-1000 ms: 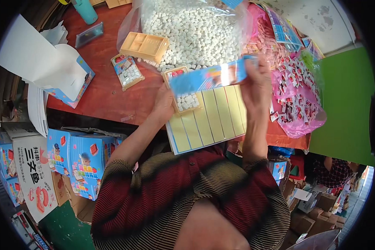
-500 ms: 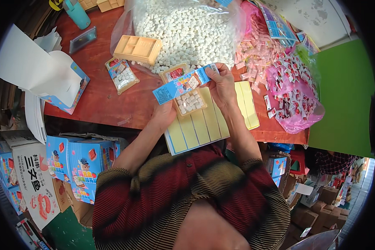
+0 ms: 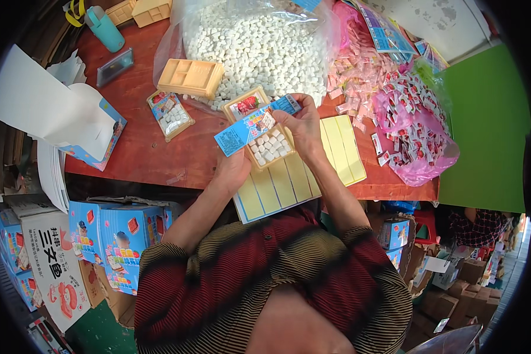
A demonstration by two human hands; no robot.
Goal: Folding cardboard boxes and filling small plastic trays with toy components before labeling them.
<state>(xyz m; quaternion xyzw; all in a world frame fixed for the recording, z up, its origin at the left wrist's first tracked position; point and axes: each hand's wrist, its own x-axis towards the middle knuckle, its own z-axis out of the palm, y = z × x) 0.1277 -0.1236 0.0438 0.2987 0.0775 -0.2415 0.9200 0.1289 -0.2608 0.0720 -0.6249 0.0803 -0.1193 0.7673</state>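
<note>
A small tan plastic tray (image 3: 266, 143) filled with white candy pieces lies on a sheet of yellow stickers (image 3: 312, 171) at the table's near edge. Across the tray runs a long blue printed sticker strip (image 3: 255, 125). My left hand (image 3: 233, 168) holds the strip's lower left end and the tray's corner. My right hand (image 3: 301, 124) pinches the strip's upper right end over the tray. A finished sealed tray (image 3: 170, 114) lies to the left on the red table (image 3: 135, 147).
A big clear bag of white candy pieces (image 3: 259, 44) lies behind, with an empty tan tray (image 3: 190, 78) leaning on it. Pink bags of wrapped sweets (image 3: 407, 112) lie right. White paper sheets (image 3: 47, 112) and blue cartons (image 3: 115, 236) are at left.
Both hands brought the blue strip and the tray down from mid-air onto the yellow sheet. The strip now lies diagonally across the tray.
</note>
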